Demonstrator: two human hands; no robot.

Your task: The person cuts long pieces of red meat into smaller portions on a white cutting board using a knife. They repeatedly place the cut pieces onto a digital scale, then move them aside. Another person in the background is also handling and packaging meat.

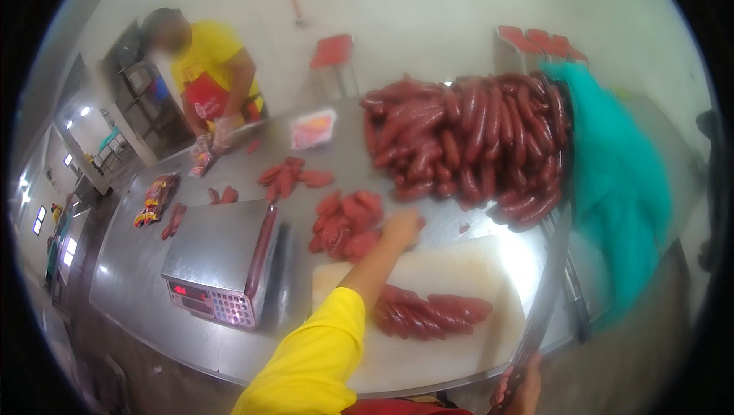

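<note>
My right hand (521, 390), low at the right, is wrapped round the dark handle of a long knife (541, 308). Its blade points away from me, past the right side of a white cutting board (474, 262). Several cut red sausages (428, 314) lie side by side on the board. My left arm reaches across the board. My left hand (401, 230) looks closed just beyond the board's far edge, right of a heap of sausage pieces (348, 224); a reddish bit shows at its fingertips, too blurred to name. Beyond it rises a large pile of whole sausages (474, 136).
A metal scale (222, 250) with a sausage along its right edge stands left on the steel table (130, 292). Teal cloth or plastic (615, 185) hangs at the right. Smaller sausage heaps (287, 176) and packs (157, 199) lie farther off. A co-worker (218, 63) handles a pack at the far left.
</note>
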